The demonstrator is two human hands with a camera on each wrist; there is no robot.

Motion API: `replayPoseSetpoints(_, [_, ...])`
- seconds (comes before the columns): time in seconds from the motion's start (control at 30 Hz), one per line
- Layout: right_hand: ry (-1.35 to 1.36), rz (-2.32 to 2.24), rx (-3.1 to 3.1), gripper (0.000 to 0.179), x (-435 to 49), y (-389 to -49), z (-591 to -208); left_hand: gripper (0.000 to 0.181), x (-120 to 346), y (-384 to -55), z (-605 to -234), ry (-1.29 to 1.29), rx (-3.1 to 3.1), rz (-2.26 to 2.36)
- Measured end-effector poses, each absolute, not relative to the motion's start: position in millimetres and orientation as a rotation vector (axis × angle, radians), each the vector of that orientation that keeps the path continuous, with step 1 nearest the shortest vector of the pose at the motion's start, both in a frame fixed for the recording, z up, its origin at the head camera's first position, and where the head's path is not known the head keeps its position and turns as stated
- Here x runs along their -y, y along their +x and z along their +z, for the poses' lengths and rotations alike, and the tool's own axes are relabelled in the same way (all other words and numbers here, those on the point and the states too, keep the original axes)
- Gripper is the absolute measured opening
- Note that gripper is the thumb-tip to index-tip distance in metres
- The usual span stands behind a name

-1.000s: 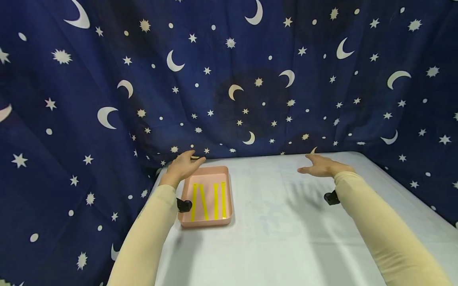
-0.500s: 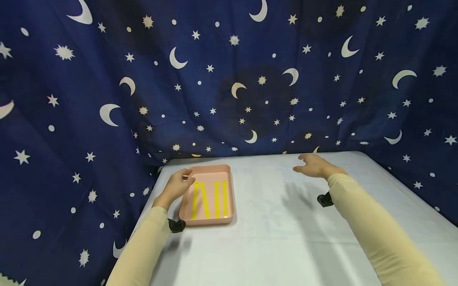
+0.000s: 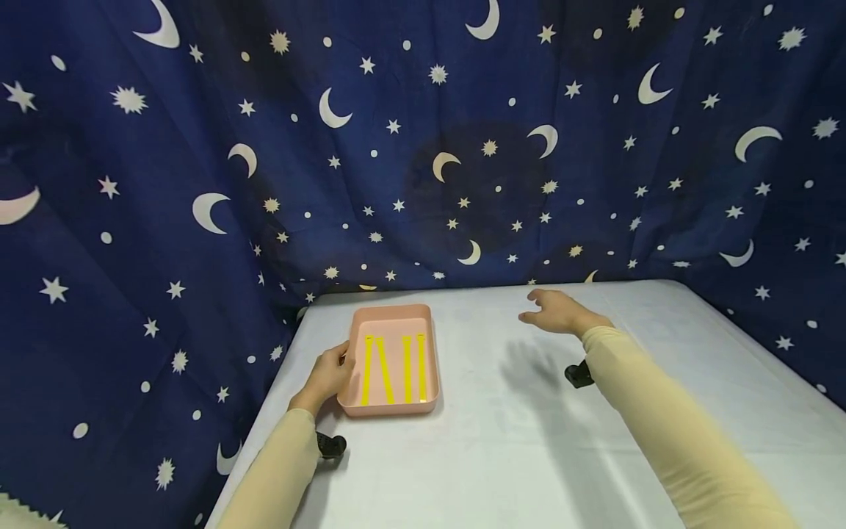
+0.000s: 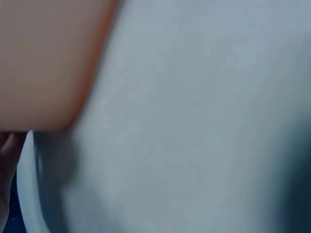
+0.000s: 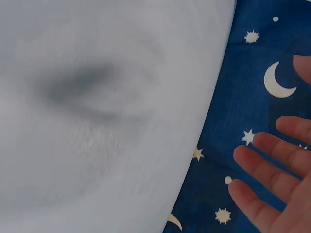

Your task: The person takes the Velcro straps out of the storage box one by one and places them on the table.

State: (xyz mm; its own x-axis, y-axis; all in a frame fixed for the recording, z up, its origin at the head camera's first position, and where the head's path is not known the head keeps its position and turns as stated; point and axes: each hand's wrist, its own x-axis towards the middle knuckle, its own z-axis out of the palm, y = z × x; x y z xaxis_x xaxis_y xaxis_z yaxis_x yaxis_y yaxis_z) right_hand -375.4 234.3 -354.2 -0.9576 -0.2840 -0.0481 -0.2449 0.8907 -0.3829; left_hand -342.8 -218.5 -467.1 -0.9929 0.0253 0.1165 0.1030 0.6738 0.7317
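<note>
A shallow pink tray (image 3: 390, 411) stands on the left part of the white table. Inside it lie several flat yellow strips (image 3: 407, 367), lengthwise, one of them slanted. My left hand (image 3: 328, 376) is at the tray's left side, its thumb over the rim and its fingers along the outer wall, gripping the edge. In the left wrist view the tray (image 4: 43, 63) fills the upper left, with part of the hand (image 4: 6, 174) just below its edge. My right hand (image 3: 560, 312) hovers over the table to the right, holding nothing, its fingers (image 5: 277, 170) spread and slightly bent.
White cloth covers the table (image 3: 489, 441). A dark blue curtain (image 3: 396, 176) with moons and stars hangs behind it and along the left and right sides. Black wrist cameras (image 3: 330, 445) sit under both sleeves.
My left hand has come down from above the tray's far left corner to its left rim and taken hold there. The right hand has drifted somewhat leftward, still in the air.
</note>
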Motion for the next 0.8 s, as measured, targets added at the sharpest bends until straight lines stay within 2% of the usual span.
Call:
replayPoseSetpoints(0.6, [-0.520, -0.621, -2.919, 0.064, -188.0, -382.8, -371.1, 0.053, 174.8, -345.9, -477.9, 0.005, 2.676, -1.369])
replayPoseSetpoints(0.8, [-0.575, -0.653, -2.918, 0.061, -171.0, -379.7, -380.8, 0.048, 162.3, -341.3, -485.3, 0.006, 2.632, -1.338])
